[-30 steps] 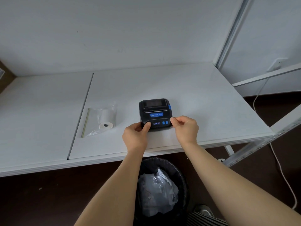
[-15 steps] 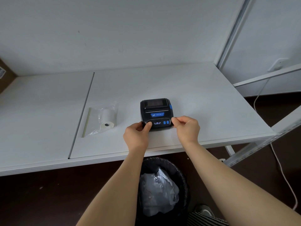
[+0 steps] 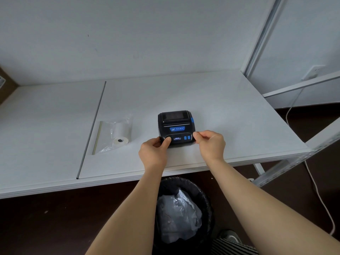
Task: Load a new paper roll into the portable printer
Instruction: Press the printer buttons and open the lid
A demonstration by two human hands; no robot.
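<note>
One printer (image 3: 176, 126), black, boxy, blue buttons and label, lid closed, frame centre on white surface (image 3: 230, 111). One paper roll (image 3: 121, 133), white cylinder on its side, inside clear crinkled bag (image 3: 108, 137), left of printer, apart from it. Two hands: left hand (image 3: 153, 153) fingers curled on printer's near-left corner, thumb on front panel; right hand (image 3: 210, 144) pinches near-right corner. One black bin (image 3: 184, 208), grey plastic inside, below surface edge. White cable (image 3: 316, 190) far right. Dark seam splits surface left of bag.
</note>
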